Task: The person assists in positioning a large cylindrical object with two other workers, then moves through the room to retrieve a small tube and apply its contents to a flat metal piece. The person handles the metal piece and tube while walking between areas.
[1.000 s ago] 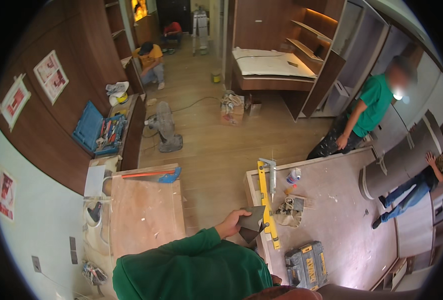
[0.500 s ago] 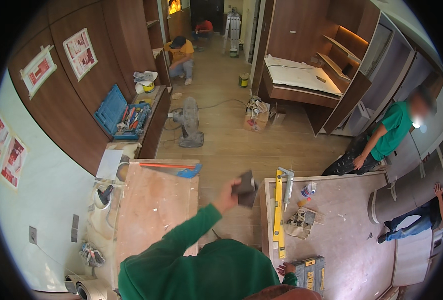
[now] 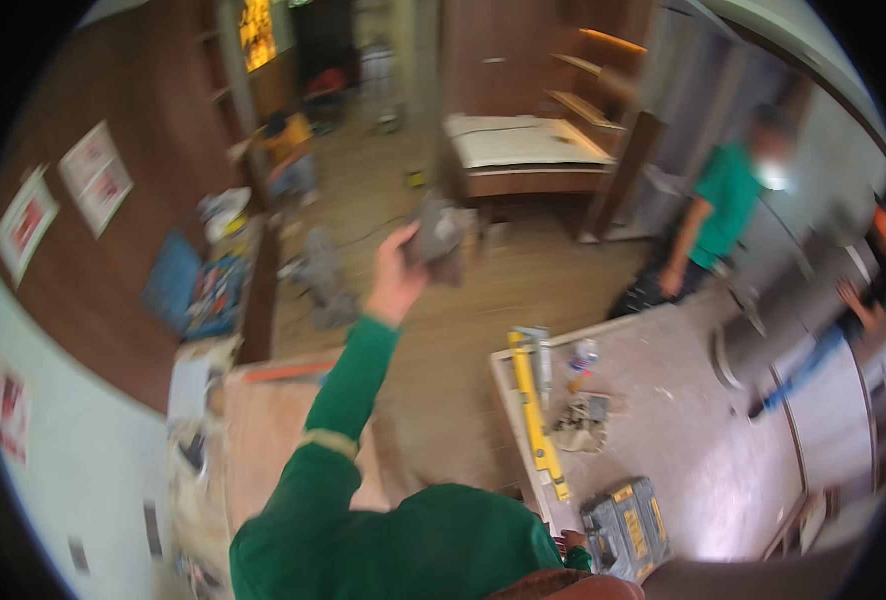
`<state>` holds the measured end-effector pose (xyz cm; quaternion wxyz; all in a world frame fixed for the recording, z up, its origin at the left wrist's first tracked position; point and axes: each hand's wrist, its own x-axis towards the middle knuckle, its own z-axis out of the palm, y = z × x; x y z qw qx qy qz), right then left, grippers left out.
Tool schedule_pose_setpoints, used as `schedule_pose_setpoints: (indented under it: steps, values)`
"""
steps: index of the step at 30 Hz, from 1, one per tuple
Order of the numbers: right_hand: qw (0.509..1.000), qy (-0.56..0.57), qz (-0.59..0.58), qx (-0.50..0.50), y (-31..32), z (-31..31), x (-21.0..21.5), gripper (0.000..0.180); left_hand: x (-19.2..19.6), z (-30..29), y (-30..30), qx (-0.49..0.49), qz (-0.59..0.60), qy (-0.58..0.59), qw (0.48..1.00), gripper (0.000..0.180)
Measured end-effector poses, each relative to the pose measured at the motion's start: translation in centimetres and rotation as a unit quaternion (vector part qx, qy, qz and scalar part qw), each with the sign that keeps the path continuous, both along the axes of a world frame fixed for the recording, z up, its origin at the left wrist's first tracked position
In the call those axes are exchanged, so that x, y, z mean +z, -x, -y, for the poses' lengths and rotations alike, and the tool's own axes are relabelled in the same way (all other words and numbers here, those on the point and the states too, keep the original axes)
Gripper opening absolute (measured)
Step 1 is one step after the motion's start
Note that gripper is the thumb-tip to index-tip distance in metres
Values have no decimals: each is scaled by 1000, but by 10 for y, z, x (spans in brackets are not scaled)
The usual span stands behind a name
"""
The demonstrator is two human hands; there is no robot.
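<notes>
Across the lower right, a broad pale-brown wooden desk with a raised rim (image 3: 683, 430) is occupied by a grey plastic tool case with yellow parts (image 3: 625, 530) and, along the left rim, a long yellow spirit level (image 3: 536, 420). Left of these, in mid-air, a flat dark-grey piece (image 3: 428, 240), blurred, is grasped by the fingers of the left hand (image 3: 395, 280). The right hand (image 3: 569, 542) is seen just beside the case; its fingers' state cannot be told.

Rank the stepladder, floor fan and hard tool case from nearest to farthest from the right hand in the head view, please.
1. Hard tool case, right of the right hand
2. Floor fan, ahead on the left
3. Stepladder, far background
</notes>
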<state>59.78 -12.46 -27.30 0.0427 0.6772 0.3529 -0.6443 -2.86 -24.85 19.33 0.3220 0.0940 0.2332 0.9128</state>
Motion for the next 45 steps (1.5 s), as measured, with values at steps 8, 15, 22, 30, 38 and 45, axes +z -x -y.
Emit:
schedule_pose_setpoints:
  steps: [8, 15, 22, 30, 38, 45]
  values:
    - [723, -290, 170, 603, 0, 32, 8, 23, -208, 42, -110, -80, 258, 147, 952, 23]
    - [1000, -11, -5, 22, -6, 32, -20, 26, -231, 58, -180, -80, 308, 220, 922, 21]
    - [997, -37, 14, 63, 42, 13, 25, 24, -223, 66, -178, -77, 271, 219, 934, 23]
    - [998, -35, -16, 53, 42, 16, 18, 24, -223, 68, -177, -96, 237, 208, 944, 23]
    - [1000, -19, 8, -16, 40, 34, 42, 24, -218, 62, -188, -146, 267, 203, 931, 21]
    - [999, -32, -1, -15, 44, 28, 41, 24, -228, 66, -185, -133, 248, 199, 939, 19]
